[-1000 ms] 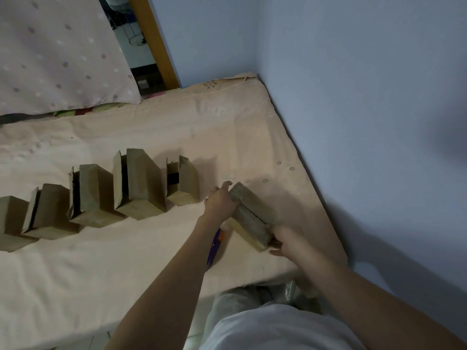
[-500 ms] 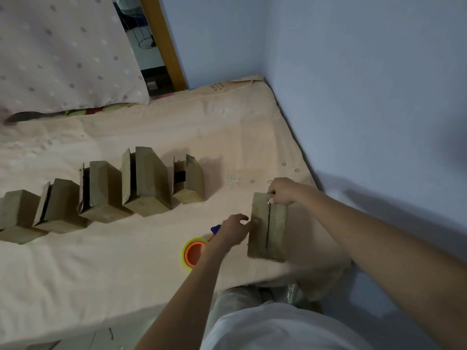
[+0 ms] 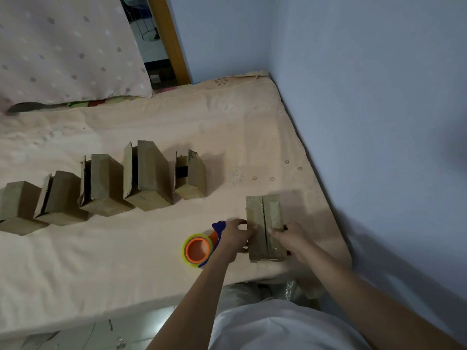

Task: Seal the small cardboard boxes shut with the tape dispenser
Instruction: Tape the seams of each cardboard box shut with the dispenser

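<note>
Gripping the unlabelled cardboard box (image 3: 265, 227), left hand (image 3: 236, 236) and right hand (image 3: 290, 238) clamp its sides.

Matt, rough brown cardboard was seen in the small box (image 3: 265, 228) and the open boxes (image 3: 146, 178). The tape dispenser (image 3: 199, 248) was glossy orange and blue plastic. The bed (image 3: 126, 261) was covered in soft peach cloth.
</note>
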Available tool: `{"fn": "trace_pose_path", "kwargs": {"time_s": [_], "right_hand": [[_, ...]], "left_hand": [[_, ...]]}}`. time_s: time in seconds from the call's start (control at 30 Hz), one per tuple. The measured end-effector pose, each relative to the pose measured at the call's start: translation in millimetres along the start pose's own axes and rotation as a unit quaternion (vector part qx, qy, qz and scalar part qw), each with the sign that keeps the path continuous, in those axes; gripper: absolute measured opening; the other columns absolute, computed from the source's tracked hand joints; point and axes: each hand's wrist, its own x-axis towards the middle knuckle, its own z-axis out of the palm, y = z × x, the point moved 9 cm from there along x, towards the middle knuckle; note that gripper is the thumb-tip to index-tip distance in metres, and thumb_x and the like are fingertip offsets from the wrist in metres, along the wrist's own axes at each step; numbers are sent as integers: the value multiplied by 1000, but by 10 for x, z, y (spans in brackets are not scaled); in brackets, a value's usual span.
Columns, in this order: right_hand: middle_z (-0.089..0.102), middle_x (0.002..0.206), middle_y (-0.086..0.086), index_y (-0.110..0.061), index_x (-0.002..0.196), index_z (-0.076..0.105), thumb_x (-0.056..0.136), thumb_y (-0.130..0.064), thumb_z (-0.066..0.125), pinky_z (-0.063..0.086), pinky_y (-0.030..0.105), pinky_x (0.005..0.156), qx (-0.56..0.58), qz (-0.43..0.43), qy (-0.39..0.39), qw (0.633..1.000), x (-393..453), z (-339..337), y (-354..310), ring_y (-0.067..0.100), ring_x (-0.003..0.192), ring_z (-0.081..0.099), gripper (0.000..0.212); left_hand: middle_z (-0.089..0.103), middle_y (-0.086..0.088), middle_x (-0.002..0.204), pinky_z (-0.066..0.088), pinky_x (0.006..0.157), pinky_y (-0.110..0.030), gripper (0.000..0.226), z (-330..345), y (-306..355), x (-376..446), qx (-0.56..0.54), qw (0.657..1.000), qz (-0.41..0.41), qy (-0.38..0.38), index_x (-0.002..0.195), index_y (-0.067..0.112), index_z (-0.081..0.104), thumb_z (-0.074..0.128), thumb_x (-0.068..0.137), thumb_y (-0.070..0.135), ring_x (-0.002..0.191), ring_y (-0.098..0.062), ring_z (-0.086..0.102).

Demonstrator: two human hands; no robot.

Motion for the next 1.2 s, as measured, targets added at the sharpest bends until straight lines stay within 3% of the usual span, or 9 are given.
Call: {"fn": "trace_pose_path", "kwargs": {"time_s": [0.13,0.23,0.5,0.6,0.7,0.8,0.93,1.07,1.2], "right_hand": [[73,102,3,-10,113,70,88,-38,74,57,30,70,31,-23,22,999,-2,-18,-50,21,92,68,38],[72,102,3,-11,113,69,90,-38,72,48,24,58,17,-39,40,998,-9,-49,-193,19,89,66,36],[72,107,6,-11,115,70,87,-42,74,56,32,77,-9,-42,59,997,146,-122,-417,24,94,66,42],[72,107,5,-10,115,70,84,-40,78,53,27,65,-3,-26,50,998,173,-126,-410,22,92,66,44],[73,106,5,-10,112,71,87,-38,76,46,21,55,-23,-27,51,998,166,-131,-407,19,85,65,38],[74,98,5,-10,107,73,87,-38,76,52,26,65,-32,-35,56,997,167,-124,-419,21,85,68,35],[73,93,5,-9,104,72,87,-38,76,55,30,69,-37,-30,59,997,182,-108,-419,23,84,68,35],[73,98,6,-9,110,71,90,-38,71,52,28,67,-49,-46,66,996,170,-95,-441,24,85,68,35],[71,96,8,-7,108,69,94,-40,65,53,31,69,-56,-51,80,994,157,-140,-500,25,85,67,37]], "left_hand": [[68,-7,105,61,65,-32,39,-7,104,-13,2,999,26,28,131,14,55,66,96,28,93,-21,68],[69,-8,109,62,68,-34,41,-34,171,-1,25,998,41,48,133,13,54,63,97,30,94,-20,68],[72,-8,104,61,80,-47,35,-106,383,185,99,988,74,89,130,20,61,59,97,33,96,-28,69],[73,-8,99,61,78,-43,30,-187,273,188,82,990,67,93,128,21,63,52,100,24,87,-26,69],[71,-9,100,57,79,-37,22,-493,202,22,215,953,116,178,115,18,64,55,96,24,85,-26,64],[56,-9,106,48,80,-36,45,-742,-140,-101,273,940,67,195,118,9,47,70,84,27,98,-32,58],[50,-13,131,41,98,-41,77,-919,-649,-135,362,913,-53,182,133,3,37,79,79,37,126,-34,47],[66,-5,111,45,90,-35,34,-872,-656,-121,424,889,-16,174,118,11,56,67,90,28,107,-27,61],[59,-4,91,34,68,-29,6,-884,-511,-161,413,892,37,180,97,11,54,58,93,14,85,-25,57]]}}
